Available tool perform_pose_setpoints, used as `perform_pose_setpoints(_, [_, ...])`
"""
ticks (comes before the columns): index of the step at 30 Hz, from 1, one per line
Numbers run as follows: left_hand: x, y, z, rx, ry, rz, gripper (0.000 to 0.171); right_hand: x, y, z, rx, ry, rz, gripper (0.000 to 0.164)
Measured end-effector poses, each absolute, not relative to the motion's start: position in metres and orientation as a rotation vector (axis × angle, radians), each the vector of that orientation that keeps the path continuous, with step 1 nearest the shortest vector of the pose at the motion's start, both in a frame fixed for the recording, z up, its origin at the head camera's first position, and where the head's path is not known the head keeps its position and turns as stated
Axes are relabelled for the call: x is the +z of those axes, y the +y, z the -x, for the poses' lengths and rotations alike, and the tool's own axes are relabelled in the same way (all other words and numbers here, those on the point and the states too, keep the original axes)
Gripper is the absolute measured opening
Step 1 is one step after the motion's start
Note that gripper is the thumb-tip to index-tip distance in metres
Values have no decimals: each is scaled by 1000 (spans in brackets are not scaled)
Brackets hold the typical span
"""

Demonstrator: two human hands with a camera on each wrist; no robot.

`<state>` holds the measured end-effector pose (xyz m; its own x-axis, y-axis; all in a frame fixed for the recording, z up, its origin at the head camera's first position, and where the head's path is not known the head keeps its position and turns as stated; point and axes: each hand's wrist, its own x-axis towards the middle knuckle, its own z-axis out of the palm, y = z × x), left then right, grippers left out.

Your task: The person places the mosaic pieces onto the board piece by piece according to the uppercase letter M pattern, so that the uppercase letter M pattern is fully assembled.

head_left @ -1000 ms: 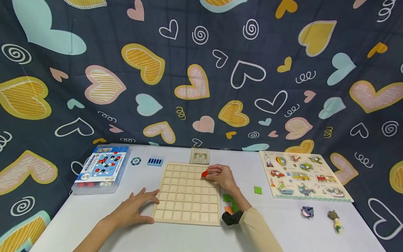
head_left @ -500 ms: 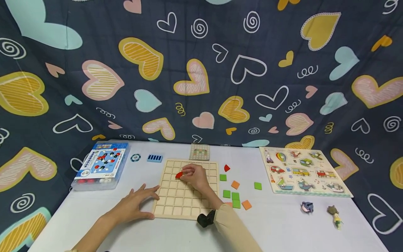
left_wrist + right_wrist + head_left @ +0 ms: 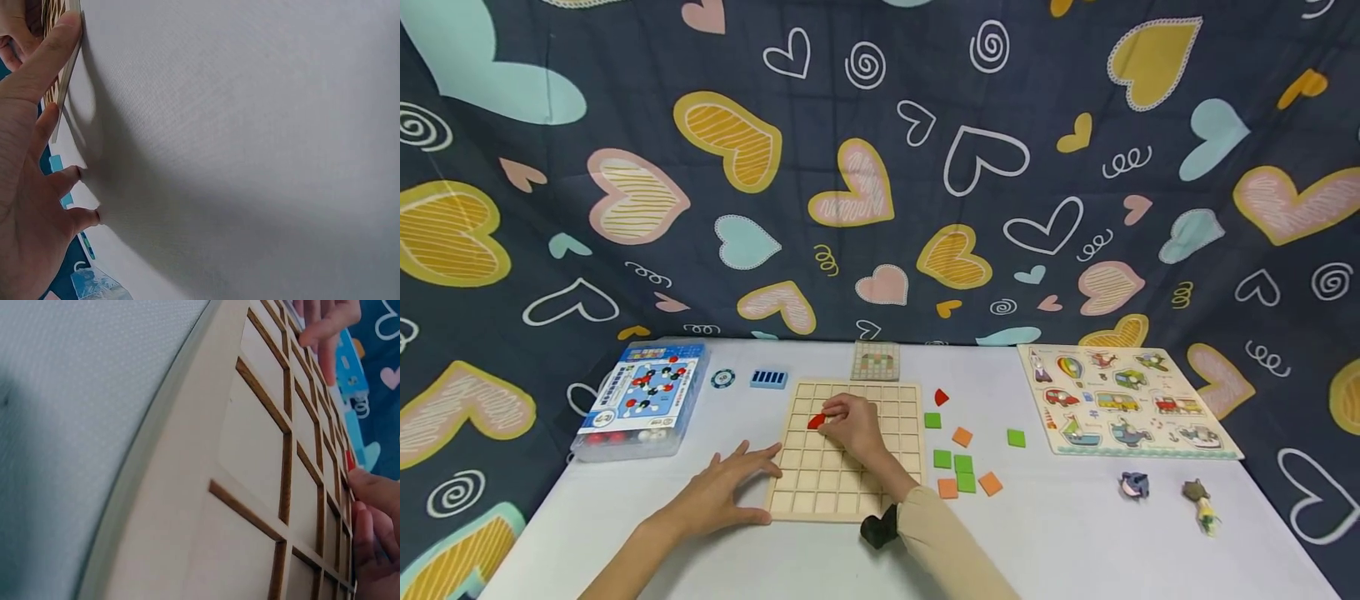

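A pale wooden grid board [image 3: 820, 517] lies on the white table. My right hand [image 3: 855, 429] reaches over its upper left part and pinches a small red wedge-shaped piece [image 3: 816, 422] between thumb and fingertips. In the right wrist view a sliver of the red piece [image 3: 350, 460] shows at the thumb tip, close over the far cells; the rest is hidden. My left hand [image 3: 721, 490] is spread at the board's left side. Its thumb [image 3: 67, 22] and index finger touch the board's edge, while other fingertips rest on the tablecloth.
Right of the board lie another red wedge [image 3: 942, 397], several green tiles [image 3: 942, 459] and orange tiles [image 3: 962, 437]. A pattern card [image 3: 876, 362] sits behind it. A boxed molecule set [image 3: 643, 404] stands left; a picture puzzle [image 3: 1127, 408] and two small figures [image 3: 1134, 485] are right.
My right hand has carried the red piece leftward across the board, from its upper right side to the upper left cells. My left hand has stayed at the left edge.
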<state>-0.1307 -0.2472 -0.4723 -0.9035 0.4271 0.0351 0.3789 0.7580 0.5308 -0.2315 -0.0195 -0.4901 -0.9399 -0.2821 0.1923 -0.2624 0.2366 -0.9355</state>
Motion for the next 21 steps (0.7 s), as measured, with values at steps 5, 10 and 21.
perform_pose_setpoints(5, [-472,-246,132,833,2870,-649,51,-488,-19,231,-1788,2523,566,26])
perform_pose_setpoints(10, [-472,-247,131,834,2863,-654,50,-486,-19,231,-1755,2538,578,27])
perform_pose_setpoints(21, [-472,-247,133,835,2842,-624,50,-477,-3,233,-1970,2249,517,34])
